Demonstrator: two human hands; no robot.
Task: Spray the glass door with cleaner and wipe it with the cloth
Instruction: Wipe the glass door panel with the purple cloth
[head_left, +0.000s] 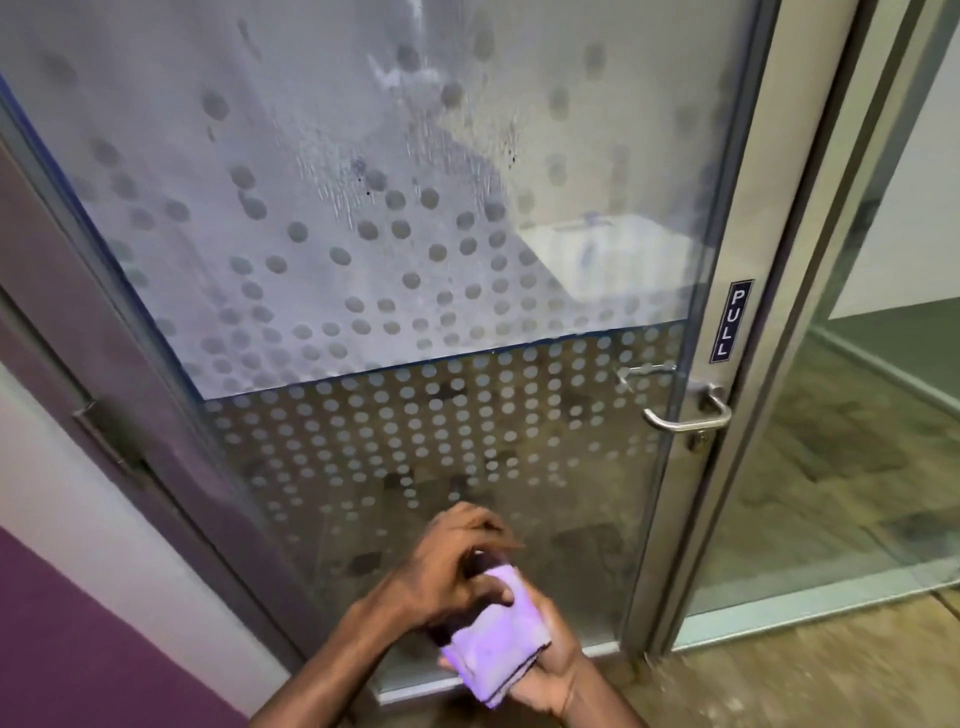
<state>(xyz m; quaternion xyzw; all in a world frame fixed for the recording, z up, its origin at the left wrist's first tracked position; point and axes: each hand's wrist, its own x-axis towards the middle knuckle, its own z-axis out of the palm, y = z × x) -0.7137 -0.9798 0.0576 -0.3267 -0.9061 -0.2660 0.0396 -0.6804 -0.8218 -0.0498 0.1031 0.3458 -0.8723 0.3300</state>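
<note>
Glass door stands shut in its metal frame, filling most of the view, with a lever handle and a PULL label on its right edge. The upper frosted band, patterned with dots, carries wet streaks and runs of liquid near its top centre, which I judge to be cleaner already sprayed on. No spray bottle is in view. The lower, clearer band shows no wet marks that I can make out.

Cloth, a folded lilac pad, is held low in front of the bottom edge of the door, apart from the glass. The right hand lies under it, palm up, fingers curled around the pad's lower edge. The left hand comes over the top, thumb and fingers curled onto the upper fold (it appears to be folding or adjusting the pad, though motion blur hides the fingertips).

Status, as a judgement: spraying is done at least on the upper band; wiping is not yet under way, since the cloth is off the glass. Remaining: carry the cloth up to the wet area, wipe the streaks across the frosted band, then treat the lower band if required.
</note>
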